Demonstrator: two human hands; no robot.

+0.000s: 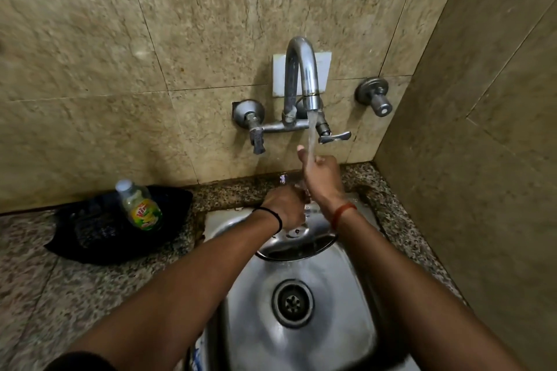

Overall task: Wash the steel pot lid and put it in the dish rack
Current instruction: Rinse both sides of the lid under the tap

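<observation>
Steel pot lid [297, 245] is held tilted at the sink's [355, 325] far end, just below both hands. The left hand [284, 208] is curled onto its upper edge; the right hand [322, 173], loosely closed, is kept higher under the tap's [301, 75] stream. No dish rack is seen; open worktop [90, 295] lies leftward.

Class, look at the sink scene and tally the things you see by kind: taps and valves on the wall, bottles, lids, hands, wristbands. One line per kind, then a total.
Wall taps and valves: 2, the mixer tap and a separate valve
Bottles: 1, the bottle
Lids: 1, the steel pot lid
Hands: 2, left hand, right hand
Wristbands: 2, black band, orange band
Total: 8
</observation>
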